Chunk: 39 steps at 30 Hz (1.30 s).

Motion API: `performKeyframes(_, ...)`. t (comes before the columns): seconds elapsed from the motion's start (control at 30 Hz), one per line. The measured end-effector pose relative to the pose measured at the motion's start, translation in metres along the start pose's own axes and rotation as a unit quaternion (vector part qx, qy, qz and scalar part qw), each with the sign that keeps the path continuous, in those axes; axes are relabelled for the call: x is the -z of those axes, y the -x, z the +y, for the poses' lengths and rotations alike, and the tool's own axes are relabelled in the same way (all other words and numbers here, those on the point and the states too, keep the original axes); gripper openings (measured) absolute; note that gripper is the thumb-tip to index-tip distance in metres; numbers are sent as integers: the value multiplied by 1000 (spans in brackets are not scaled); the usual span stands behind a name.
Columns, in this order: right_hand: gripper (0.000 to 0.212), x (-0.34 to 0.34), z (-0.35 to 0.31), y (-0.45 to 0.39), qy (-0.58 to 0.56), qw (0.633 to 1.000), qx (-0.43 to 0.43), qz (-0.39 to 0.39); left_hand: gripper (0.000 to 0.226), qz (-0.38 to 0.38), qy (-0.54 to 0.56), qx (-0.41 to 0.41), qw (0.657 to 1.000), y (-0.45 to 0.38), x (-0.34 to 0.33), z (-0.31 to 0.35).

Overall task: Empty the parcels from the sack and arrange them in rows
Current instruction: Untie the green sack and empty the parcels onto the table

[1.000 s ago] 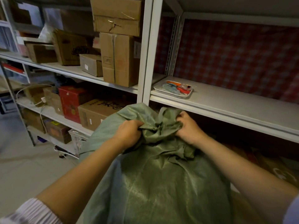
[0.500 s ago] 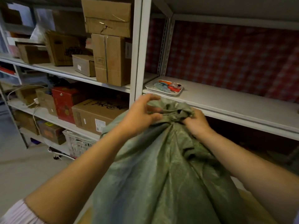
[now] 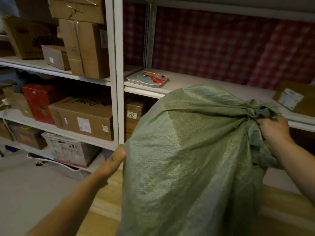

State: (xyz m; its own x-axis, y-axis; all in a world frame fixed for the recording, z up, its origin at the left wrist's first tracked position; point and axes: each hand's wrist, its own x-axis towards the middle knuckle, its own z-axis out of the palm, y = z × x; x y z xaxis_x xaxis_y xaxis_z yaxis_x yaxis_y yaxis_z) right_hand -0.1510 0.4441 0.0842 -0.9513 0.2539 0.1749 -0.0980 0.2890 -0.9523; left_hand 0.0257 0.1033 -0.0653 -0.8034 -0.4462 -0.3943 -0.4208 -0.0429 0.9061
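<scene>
Here, sack: a bulging green woven sack [image 3: 187, 150] fills the lower middle of the view, in front of the white shelving [image 3: 116, 82], its knotted neck pulled over to the right.
Right hand: the right hand [image 3: 272, 132] grips the bunched cloth just under the knot, fingers curled tight into the folds.
Left hand: the left hand [image 3: 114, 160] meets the sack's left edge; the fingers go behind the fabric and are hidden, so whether they clamp it or merely press it cannot be told.
Parcels: one flat brown parcel [image 3: 296, 97] with a white label lies on the right shelf board, behind the knot.
Tray: a small white tray [image 3: 146, 80] of odds and ends sits on the same board, near the upright.
Left bays: cardboard boxes [image 3: 81, 116] and a red box [image 3: 37, 103] fill them.
</scene>
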Motion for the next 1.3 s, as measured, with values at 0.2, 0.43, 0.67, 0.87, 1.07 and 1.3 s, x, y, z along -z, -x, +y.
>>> performKeyframes(0.2, 26, 56, 44, -13, 136, 990, 3, 20, 108, -126, 43, 100, 986, 4, -38, -12)
performKeyframes(0.43, 30, 115, 122, -15, 297, 952, -37, -57, 77, -191, 20, 77, 978, 2, -93, -14)
performKeyframes(0.67, 38, 150, 176, -7, 195, 961, -182, -68, 29, -22, 30, 70, 997, 5, -151, 31)
performKeyframes(0.87, 12, 159, 186, 14, 36, 953, -262, -147, 40, 96, 141, 70, 983, 3, -184, 62)
performKeyframes(1.07, 33, 160, 211, 33, -9, 947, -296, -126, 31, 101, 207, -29, 973, 14, -210, 122)
performKeyframes(1.3, 35, 155, 237, 39, -51, 941, -321, -94, 16, 56, 248, -72, 965, 28, -220, 157)
